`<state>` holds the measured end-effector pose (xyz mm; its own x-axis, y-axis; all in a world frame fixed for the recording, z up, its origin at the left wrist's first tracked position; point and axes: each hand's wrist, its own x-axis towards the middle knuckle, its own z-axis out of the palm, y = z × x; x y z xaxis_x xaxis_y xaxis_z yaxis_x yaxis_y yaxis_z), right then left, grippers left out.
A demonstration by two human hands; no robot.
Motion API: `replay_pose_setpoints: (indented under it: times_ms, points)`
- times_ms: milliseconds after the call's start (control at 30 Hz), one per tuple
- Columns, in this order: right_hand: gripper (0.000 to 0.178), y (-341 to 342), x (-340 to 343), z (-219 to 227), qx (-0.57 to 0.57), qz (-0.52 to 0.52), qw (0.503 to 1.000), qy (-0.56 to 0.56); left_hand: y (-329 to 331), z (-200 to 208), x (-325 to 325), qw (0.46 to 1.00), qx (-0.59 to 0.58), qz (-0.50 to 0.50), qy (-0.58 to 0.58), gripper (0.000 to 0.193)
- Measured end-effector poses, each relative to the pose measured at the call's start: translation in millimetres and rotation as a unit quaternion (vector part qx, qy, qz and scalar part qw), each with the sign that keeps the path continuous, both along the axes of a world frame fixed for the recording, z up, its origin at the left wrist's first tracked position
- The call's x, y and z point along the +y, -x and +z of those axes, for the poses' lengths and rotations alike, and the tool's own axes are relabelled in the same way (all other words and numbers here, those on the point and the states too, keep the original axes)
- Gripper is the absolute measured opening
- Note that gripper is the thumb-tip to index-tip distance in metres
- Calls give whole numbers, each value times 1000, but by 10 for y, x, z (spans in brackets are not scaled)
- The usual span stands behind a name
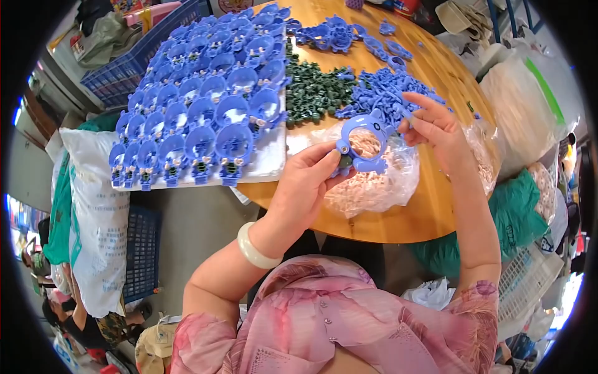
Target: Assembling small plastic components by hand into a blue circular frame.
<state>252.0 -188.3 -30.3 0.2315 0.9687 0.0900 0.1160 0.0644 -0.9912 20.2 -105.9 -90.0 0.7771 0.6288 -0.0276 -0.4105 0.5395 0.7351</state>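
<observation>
Holding up a round blue plastic frame w/ an eared top, a person's L hand has its grip closed on the frame's lower L edge, thumb in front. The piece is above the near part of a round wooden table, approx. centre-right of view, just over a clear bag of pale pink bits.

R hand is raised by the frame's upper R side, thumb & index bent close together; can't tell if its grip has anything small in it.

On the table behind: a heap of dark green parts, w/ a pile of small blue parts just to its R. More blue pieces lie at the far side. To the L, a white board carries many rows of blue assemblies, incl. green & pale bits.

Person wears a pink patterned top & a pale bangle, L wrist.
</observation>
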Motion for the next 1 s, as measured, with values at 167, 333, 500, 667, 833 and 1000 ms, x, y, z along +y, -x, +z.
replay_pose_setpoints:
  times_ms: [167,333,500,667,833,1000]
  points:
    - [28,-205,-71,-214,25,-6,999,-29,-373,-79,45,1000,-4,-12,26,27]
    - [27,-410,-11,-388,40,-39,998,-23,-559,-100,129,1000,2,-3,18,26]
    - [31,-324,38,-394,-4,-51,998,-25,-693,-199,204,1000,6,-11,22,25]
    - [33,-408,38,-436,-72,-27,997,-9,-785,-154,174,999,46,9,21,22]
    - [19,-509,1,-373,-34,-105,994,-23,-803,-205,171,998,54,14,11,22]
    - [19,-166,70,-236,-30,-29,993,-110,-805,-252,182,999,45,5,6,22]
